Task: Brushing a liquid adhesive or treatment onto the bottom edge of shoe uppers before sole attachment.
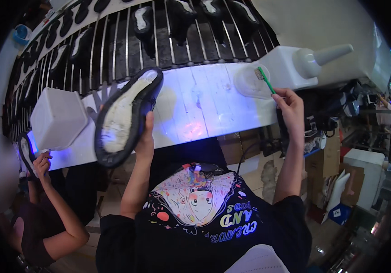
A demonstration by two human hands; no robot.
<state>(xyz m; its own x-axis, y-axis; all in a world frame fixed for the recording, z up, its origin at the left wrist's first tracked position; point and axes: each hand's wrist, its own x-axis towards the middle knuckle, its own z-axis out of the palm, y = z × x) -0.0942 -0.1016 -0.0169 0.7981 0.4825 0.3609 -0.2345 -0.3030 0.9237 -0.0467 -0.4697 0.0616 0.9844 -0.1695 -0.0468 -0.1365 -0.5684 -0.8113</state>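
Observation:
My left hand (146, 136) grips a black shoe upper (102, 143) from its side and holds it tilted over the near edge of the white table. Its underside faces me, with a whitish middle inside a dark rim. Between the fingers of my right hand (291, 111) is the handle of a green brush (267, 83). The brush's bristle end is over a shallow pale dish (244, 86) at the table's right end. Just beyond the dish is a white plastic bottle (284, 63) with a long nozzle pointing right.
Past the table (195, 104), a conveyor of metal rods (127, 41) carries several black shoe uppers (143, 27). A white square container (57, 118) stands at the left. A co-worker's hand (43, 164) is beside another shoe (26, 152). Cardboard boxes (323, 164) stand lower right.

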